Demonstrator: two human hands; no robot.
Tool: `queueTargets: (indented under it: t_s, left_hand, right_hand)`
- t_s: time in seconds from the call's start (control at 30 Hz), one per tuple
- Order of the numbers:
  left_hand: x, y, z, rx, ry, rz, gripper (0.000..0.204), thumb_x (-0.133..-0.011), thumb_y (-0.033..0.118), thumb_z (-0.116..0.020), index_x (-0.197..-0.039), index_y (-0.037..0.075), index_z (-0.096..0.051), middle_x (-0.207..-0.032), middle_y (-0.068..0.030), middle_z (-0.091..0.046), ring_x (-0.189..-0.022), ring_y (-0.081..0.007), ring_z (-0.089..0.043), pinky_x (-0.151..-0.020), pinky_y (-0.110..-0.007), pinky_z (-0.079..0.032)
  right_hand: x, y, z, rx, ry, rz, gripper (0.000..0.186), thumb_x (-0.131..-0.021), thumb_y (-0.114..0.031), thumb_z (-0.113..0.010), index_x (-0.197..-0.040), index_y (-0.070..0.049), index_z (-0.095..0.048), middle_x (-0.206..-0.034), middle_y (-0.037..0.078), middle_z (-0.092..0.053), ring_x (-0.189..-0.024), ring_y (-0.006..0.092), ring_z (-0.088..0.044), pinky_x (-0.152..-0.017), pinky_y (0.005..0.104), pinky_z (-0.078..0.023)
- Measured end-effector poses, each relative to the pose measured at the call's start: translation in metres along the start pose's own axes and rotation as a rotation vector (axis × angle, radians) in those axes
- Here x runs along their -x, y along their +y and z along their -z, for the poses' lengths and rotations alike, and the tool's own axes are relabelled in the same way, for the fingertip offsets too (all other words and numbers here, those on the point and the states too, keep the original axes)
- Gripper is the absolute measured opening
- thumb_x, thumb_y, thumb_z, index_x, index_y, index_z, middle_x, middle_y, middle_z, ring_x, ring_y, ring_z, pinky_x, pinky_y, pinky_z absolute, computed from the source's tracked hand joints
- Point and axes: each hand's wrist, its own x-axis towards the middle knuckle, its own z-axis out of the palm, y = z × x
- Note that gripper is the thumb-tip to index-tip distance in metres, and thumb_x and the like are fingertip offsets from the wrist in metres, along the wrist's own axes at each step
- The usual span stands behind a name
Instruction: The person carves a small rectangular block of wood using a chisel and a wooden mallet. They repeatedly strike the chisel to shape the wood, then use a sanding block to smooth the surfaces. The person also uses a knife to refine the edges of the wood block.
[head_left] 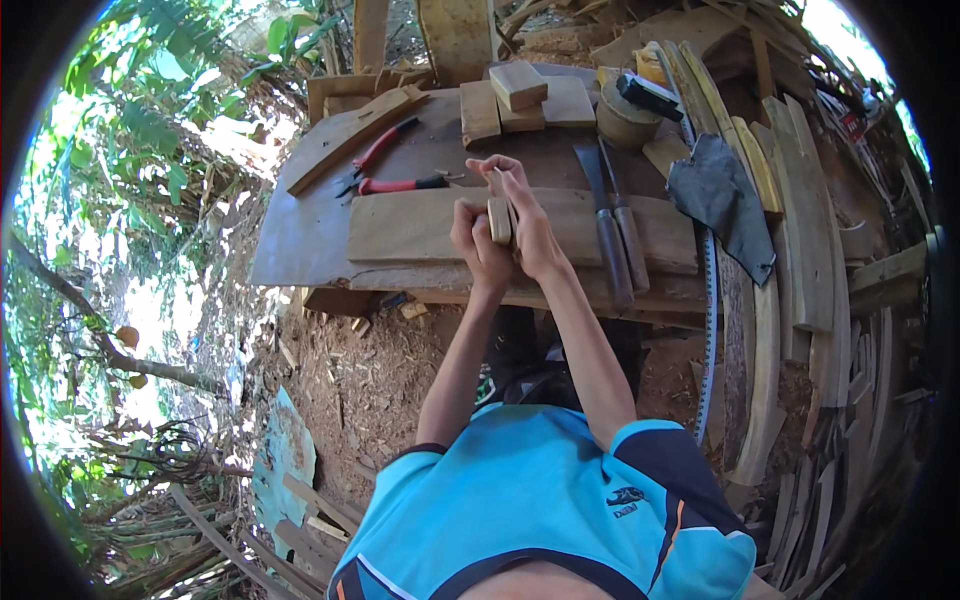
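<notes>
Over the middle of the workbench, my left hand (482, 247) is closed around a small wooden block (499, 221). My right hand (527, 215) grips the same block from its right side, with its fingers reaching over the far end. Both hands partly hide the block, and I cannot tell whether a second piece lies within the grip. Beneath them a wide plank (405, 225) lies across the bench. Red-handled pliers (402, 185) rest to the left, their handles spread. Close by on the right are a wide chisel (607, 235) and a narrower chisel (630, 245).
Several wood blocks (519, 86) are stacked at the bench's far side, beside a round container (626, 118). A long board (350, 140) lies far left. On the right, a dark cloth-like piece (718, 195) drapes over long timber strips (800, 240), near a measuring tape (711, 330).
</notes>
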Motion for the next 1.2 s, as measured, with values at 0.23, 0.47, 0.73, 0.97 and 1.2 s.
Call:
queueTargets:
  t_s: [0.23,0.47,0.73,0.97,1.2]
  left_hand:
    - [0.002,0.002,0.0,-0.08,-0.014,-0.05,0.015,-0.076,0.013,-0.039,-0.069,0.0,-0.038,-0.058,-0.0093,-0.039,-0.056,-0.0144,-0.039,-0.052,-0.031,-0.035]
    - [0.002,-0.005,-0.003,0.194,0.025,0.155,0.015,-0.078,0.013,-0.039,-0.068,0.001,-0.038,-0.06,-0.008,-0.045,-0.058,-0.0136,-0.041,-0.054,-0.029,-0.035]
    - [-0.002,-0.027,0.01,0.109,-0.176,0.012,0.028,-0.088,0.018,-0.039,-0.109,0.003,-0.05,-0.106,-0.0113,-0.055,-0.096,-0.0168,-0.053,-0.08,-0.03,-0.045]
    - [0.004,-0.028,0.011,0.043,-0.125,0.046,0.017,-0.086,0.018,-0.041,-0.089,0.005,-0.051,-0.085,-0.0065,-0.053,-0.077,-0.0136,-0.049,-0.068,-0.026,-0.041]
    - [0.001,-0.012,0.002,0.124,-0.118,0.129,0.02,-0.087,0.024,-0.043,-0.078,0.006,-0.045,-0.078,-0.002,-0.048,-0.072,-0.0085,-0.046,-0.065,-0.025,-0.04]
  right_hand:
    - [0.006,-0.005,0.002,0.457,-0.008,0.137,0.053,-0.096,-0.039,-0.026,-0.136,-0.006,-0.035,-0.142,0.011,-0.03,-0.133,0.0231,-0.022,-0.108,0.0322,-0.015]
    - [-0.001,-0.01,0.009,0.538,0.01,0.23,0.045,-0.095,-0.029,-0.03,-0.132,-0.004,-0.039,-0.137,0.011,-0.035,-0.131,0.0252,-0.025,-0.107,0.0369,-0.016]
    - [0.036,-0.039,-0.035,1.269,-0.083,0.467,0.039,-0.091,-0.017,-0.036,-0.128,-0.007,-0.044,-0.131,0.018,-0.041,-0.122,0.0314,-0.039,-0.1,0.037,-0.031]
    - [0.036,-0.029,-0.033,1.128,-0.103,0.436,0.04,-0.088,-0.022,-0.042,-0.123,-0.005,-0.05,-0.126,0.017,-0.045,-0.124,0.0345,-0.034,-0.104,0.0444,-0.023]
    - [0.01,-0.004,0.002,1.001,0.072,0.347,0.037,-0.085,-0.017,-0.042,-0.119,-0.007,-0.051,-0.121,0.017,-0.048,-0.118,0.0349,-0.042,-0.1,0.0383,-0.032]
